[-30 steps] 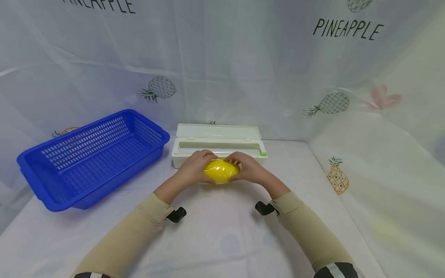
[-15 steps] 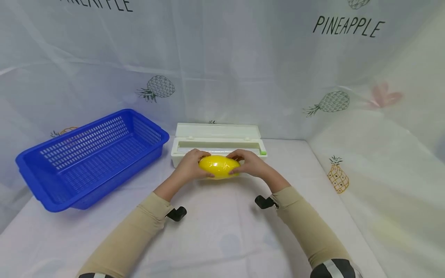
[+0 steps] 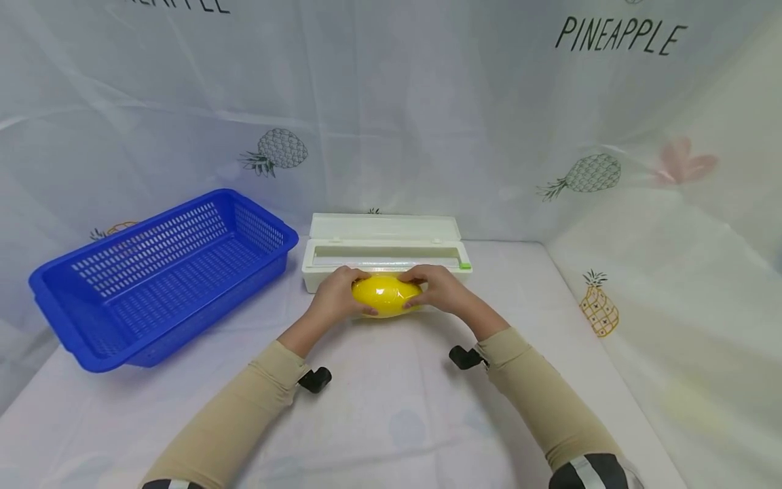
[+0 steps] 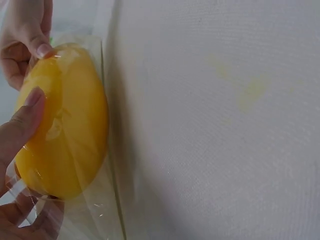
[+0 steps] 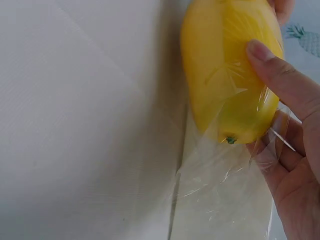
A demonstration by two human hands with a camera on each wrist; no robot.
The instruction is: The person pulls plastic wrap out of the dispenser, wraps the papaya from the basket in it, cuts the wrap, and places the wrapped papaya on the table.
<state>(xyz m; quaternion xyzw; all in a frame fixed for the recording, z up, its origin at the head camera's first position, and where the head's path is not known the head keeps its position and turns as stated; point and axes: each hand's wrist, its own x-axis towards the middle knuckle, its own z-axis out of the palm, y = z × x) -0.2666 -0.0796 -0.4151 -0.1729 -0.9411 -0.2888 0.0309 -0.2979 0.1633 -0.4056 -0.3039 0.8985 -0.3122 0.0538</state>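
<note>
A yellow mango [image 3: 385,295] lies on the white cloth just in front of a white cling-film dispenser box [image 3: 383,250] whose lid stands open. Clear film [image 5: 220,200] is drawn over the fruit. My left hand [image 3: 338,297] grips the mango's left end through the film, thumb [image 4: 25,117] on its near side. My right hand [image 3: 437,288] grips the right end, thumb [image 5: 280,75] pressed on the wrap near the stem. Both wrist views show the mango [image 4: 65,125] [image 5: 227,70] with loose film [image 4: 95,210] spreading onto the cloth.
A blue slotted plastic basket [image 3: 73,309] stands at the left, beside the dispenser. A pineapple-print sheet [image 3: 586,176] hangs behind and to the right. White cloth [image 3: 391,407] covers the table between my forearms and the near edge.
Both hands have carried the mango a little away from me, closer to the dispenser box, and kept hold of its two ends.
</note>
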